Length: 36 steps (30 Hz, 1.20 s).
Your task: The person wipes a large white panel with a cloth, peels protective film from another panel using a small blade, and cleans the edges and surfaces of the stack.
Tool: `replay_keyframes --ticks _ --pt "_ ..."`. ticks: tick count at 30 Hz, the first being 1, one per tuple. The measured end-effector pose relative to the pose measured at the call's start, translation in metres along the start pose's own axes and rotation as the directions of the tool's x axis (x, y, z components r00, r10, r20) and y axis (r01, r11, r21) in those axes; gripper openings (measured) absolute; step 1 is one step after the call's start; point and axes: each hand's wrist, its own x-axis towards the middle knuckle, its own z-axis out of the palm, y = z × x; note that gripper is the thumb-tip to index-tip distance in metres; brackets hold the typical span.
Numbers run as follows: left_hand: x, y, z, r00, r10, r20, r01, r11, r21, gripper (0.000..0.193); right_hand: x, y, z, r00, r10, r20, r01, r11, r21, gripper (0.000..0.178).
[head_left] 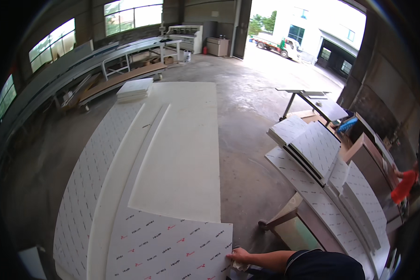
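Note:
At the lower edge, my right hand (239,256) is closed on the right edge of a white panel (172,247). This panel is covered in film with rows of small dark and red print. A pale crumpled thing, perhaps cloth, shows just beneath the hand; I cannot tell what it is. The panel lies over a large cream-white sheet (186,154). Left of it run a long white strip (114,186) and another film-covered sheet (86,186). My left hand is out of sight.
Small boards (135,88) are stacked at the sheet's far left corner. Film-covered panels (312,149) pile on the right, beside a brown frame (277,218). A person in red (404,184) stands at far right. Long racks (102,53) line the left; a truck (284,46) is outside.

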Motion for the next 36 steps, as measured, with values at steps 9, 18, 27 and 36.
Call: replay_keyframes --ticks 9,18,27,36 --pt "-0.01 -0.012 -0.008 0.988 -0.004 -0.152 -0.018 0.99 -0.143 0.049 -0.007 0.022 -0.005 0.988 -0.151 -0.013 0.15 0.987 -0.053 0.036" --pt "-0.094 0.028 -0.004 0.857 0.234 -0.459 -0.444 0.787 -0.428 0.055 -0.063 0.079 -0.076 0.99 -0.031 -0.135 0.065 0.965 0.254 0.035" --pt "-0.23 0.173 0.048 0.377 0.82 -0.431 -0.914 0.252 -0.319 0.047 -0.126 0.199 -0.136 0.988 -0.043 -0.149 0.151 0.487 0.86 0.026" --pt "-0.451 0.284 -0.038 -0.073 0.99 -0.122 -0.908 -0.116 -0.403 0.035 -0.244 0.361 -0.212 0.968 -0.001 -0.25 0.241 -0.273 0.932 0.027"
